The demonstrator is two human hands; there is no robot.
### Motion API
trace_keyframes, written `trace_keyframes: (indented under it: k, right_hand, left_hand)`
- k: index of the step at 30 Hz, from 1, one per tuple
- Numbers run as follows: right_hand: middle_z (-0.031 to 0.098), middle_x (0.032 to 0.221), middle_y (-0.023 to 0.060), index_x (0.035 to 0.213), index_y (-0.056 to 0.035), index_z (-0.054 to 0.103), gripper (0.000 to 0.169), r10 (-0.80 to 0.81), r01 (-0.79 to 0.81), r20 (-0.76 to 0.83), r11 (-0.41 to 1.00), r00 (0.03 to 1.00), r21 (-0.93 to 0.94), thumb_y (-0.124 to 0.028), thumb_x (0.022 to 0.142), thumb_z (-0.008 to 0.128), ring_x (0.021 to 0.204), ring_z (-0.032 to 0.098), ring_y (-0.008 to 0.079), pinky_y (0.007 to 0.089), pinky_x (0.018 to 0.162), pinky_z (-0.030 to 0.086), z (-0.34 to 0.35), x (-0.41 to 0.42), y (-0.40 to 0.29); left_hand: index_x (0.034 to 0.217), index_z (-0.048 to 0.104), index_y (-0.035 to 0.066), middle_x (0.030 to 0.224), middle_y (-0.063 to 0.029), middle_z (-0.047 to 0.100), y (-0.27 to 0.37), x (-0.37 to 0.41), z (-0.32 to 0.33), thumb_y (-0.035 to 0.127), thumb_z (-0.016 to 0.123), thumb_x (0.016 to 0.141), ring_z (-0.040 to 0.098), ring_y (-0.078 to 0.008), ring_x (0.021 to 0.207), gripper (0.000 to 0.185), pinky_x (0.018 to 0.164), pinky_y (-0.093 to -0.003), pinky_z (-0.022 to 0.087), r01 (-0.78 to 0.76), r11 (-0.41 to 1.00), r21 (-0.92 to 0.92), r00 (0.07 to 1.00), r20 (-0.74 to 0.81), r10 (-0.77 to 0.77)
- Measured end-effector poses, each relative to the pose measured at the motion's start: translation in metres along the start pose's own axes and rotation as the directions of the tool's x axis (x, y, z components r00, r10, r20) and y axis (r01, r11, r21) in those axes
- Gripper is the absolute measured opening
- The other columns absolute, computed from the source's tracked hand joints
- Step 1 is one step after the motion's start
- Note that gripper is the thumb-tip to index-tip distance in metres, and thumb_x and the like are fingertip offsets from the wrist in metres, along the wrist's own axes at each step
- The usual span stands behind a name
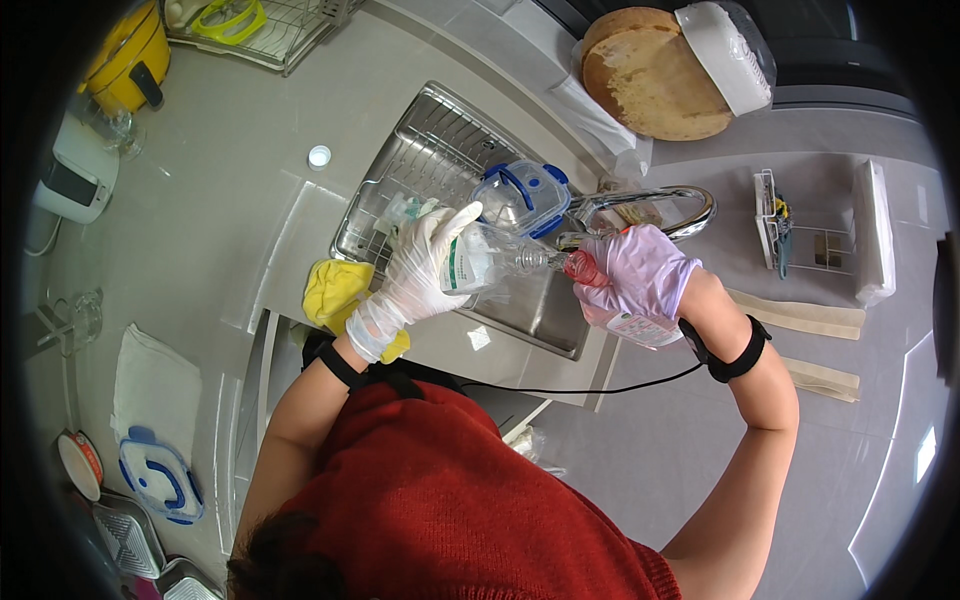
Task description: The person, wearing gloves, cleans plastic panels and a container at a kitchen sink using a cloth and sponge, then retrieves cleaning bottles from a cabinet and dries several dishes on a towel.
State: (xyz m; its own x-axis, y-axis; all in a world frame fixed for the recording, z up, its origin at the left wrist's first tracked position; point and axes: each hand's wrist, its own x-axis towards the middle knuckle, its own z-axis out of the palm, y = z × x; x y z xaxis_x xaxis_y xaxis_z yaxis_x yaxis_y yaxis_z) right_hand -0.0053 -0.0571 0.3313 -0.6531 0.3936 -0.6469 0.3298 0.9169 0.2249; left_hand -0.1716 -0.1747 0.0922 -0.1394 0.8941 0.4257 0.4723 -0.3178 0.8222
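Note:
My left hand [412, 274], in a thin white glove, grips a clear plastic bottle [469, 262] with a white and green label. It lies tilted over the sink [536, 315], neck to the right. My right hand [637, 270], in a pale purple glove, is closed around a pink plastic bottle [645, 330] with a red neck [585, 268]. The two bottle mouths meet or nearly meet; whether they touch I cannot tell. Just beyond them, a clear food container [525, 196] with blue clips sits by the chrome faucet [694, 206].
A wire rack [442, 135] spans the sink's left part. A yellow cloth [337, 289] hangs over the counter's front edge. On the left counter are a white cap [319, 157], a white cloth [157, 382] and a blue-clipped lid [161, 480]. A round wooden board [652, 75] stands behind.

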Motion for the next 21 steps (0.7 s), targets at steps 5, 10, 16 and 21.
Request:
trace_keyframes:
  k: [5, 10, 16, 21]
  right_hand:
    - [0.058, 0.060, 0.0197, 0.069, -0.0015, 0.060, 0.055, -0.006, 0.006, 0.002, 1.000, 1.000, -0.026, -0.050, 0.091, 0.046, 0.059, 0.060, 0.0387, 0.0441, 0.059, 0.049, 0.001, 0.000, 0.001]
    - [0.057, 0.059, 0.0199, 0.065, -0.0015, 0.059, 0.056, -0.001, 0.001, -0.020, 1.000, 1.000, -0.001, -0.050, 0.090, 0.046, 0.058, 0.060, 0.0386, 0.0438, 0.058, 0.049, 0.000, 0.000, 0.000]
    - [0.057, 0.058, 0.0198, 0.067, -0.0016, 0.059, 0.053, 0.003, -0.002, -0.021, 1.000, 1.000, 0.011, -0.048, 0.090, 0.047, 0.057, 0.060, 0.0383, 0.0436, 0.056, 0.048, 0.000, 0.001, 0.000]
    - [0.057, 0.058, 0.0195, 0.072, -0.0023, 0.060, 0.048, -0.003, 0.005, -0.031, 0.999, 1.000, 0.049, -0.045, 0.090, 0.048, 0.057, 0.060, 0.0382, 0.0435, 0.056, 0.048, -0.001, 0.001, -0.001]
  left_hand:
    - [0.144, 0.037, 0.010, 0.134, -0.0143, 0.046, 0.001, 0.000, 0.000, 0.018, 0.081, 0.060, 0.043, -0.0356, 0.125, 0.096, 0.109, -0.0466, 0.031, 0.007, 1.000, -0.017, 1.000, 0.010, -0.007]
    - [0.144, 0.037, 0.010, 0.134, -0.0145, 0.046, 0.001, 0.001, 0.000, 0.019, 0.082, 0.060, 0.043, -0.0359, 0.125, 0.095, 0.110, -0.0468, 0.030, 0.007, 1.000, -0.016, 1.000, 0.008, -0.007]
    - [0.145, 0.037, 0.020, 0.124, -0.0139, 0.046, -0.005, -0.001, 0.008, 0.024, 0.084, 0.054, 0.043, -0.0369, 0.118, 0.102, 0.103, -0.0493, 0.034, -0.017, 1.000, -0.015, 0.998, -0.058, 0.017]
    - [0.145, 0.037, 0.021, 0.125, -0.0136, 0.045, -0.007, -0.002, 0.010, 0.024, 0.084, 0.053, 0.043, -0.0371, 0.119, 0.103, 0.103, -0.0495, 0.033, -0.012, 1.000, -0.028, 0.998, -0.064, 0.011]
